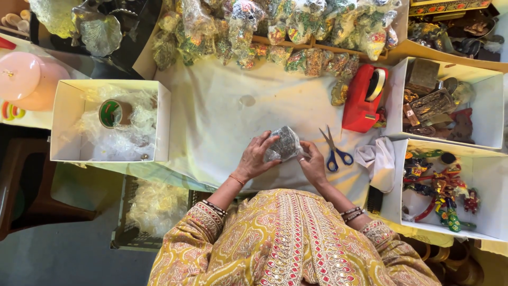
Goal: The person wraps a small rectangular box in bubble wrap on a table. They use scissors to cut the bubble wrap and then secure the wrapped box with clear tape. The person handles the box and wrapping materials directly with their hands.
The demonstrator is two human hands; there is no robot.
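Item, centre of the worktop [222, 122]: a small dark figure in a clear plastic wrap [283, 144], held between our two hands just above the white cloth that covers the surface.

Left hand [255, 157]: grip closed on the wrapped figure from its left side, fingers curled up over the plastic, thumb underneath as far as we can tell.

Right hand [313, 161]: grip closed on the same parcel at its right lower edge, fingertips pinching the plastic; the palm faces inward.

Just right of our right hand: blue-handled scissors [333, 150], lying flat, blades pointing away from us and crossed slightly open.

Beyond the scissors: a red tape dispenser [364, 99] with its roll mounted.

Near the scissors, to the right: a crumpled white cloth [377, 159].

Left of the worktop: a white box [69, 119] holding loose clear plastic and a roll of tape [112, 113].

Right edge: two white boxes, the far one [481, 106] with metal figures, the near one [487, 180] with brightly painted figures.

Far edge: a row of wrapped ornaments [275, 32] in plastic bags.
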